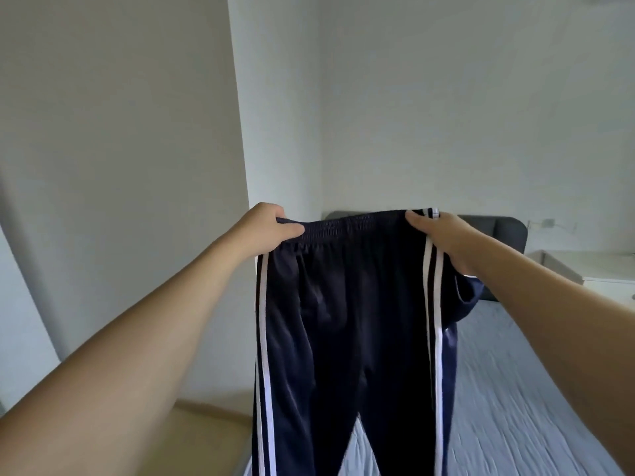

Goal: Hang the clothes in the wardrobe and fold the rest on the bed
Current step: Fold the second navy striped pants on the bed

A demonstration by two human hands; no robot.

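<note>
Navy track pants (343,304) held up by waistband; left hand (271,228) and right hand (443,235) each grip one end, above bed (515,389)

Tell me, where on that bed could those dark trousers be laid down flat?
The bare stretch of blue sheet right of the hanging track pants, running back to the grey headboard, looks free. Both the left hand and right hand grip the waistband. The pants hide the bed's left part.
</note>
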